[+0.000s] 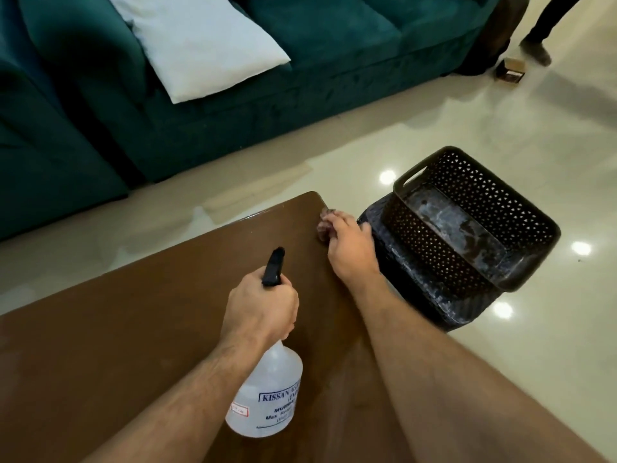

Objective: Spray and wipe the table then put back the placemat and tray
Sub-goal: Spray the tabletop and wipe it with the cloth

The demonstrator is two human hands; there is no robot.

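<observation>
A: Obs. 1, far left: teal sofa (100, 105) with a white pillow (200, 45) lying on its seat. Confirm?

B: Confirmed. In front of it, brown wooden table (117, 329), glossy top.

A: Obs. 2: left hand (260, 309) is wrapped around the neck of a clear spray bottle (267, 389), black nozzle (273, 267) pointing away over the table. Printed label on the bottle, partly readable.

B: Agreed. Right hand (350, 245)?

A: At the table's far right corner, fingers curled over a small brownish cloth (325, 223), pressing it on the edge. Most of the cloth is hidden under the fingers.

B: Obs. 3, right of the table on the cream tiled floor (500, 111): dark woven placemat (400, 279), with the dark perforated tray (474, 218) sitting on top of it, just beside the right hand.

A: Far upper right: another person's leg and shoe (537, 48), small box (510, 70) near the foot
</observation>
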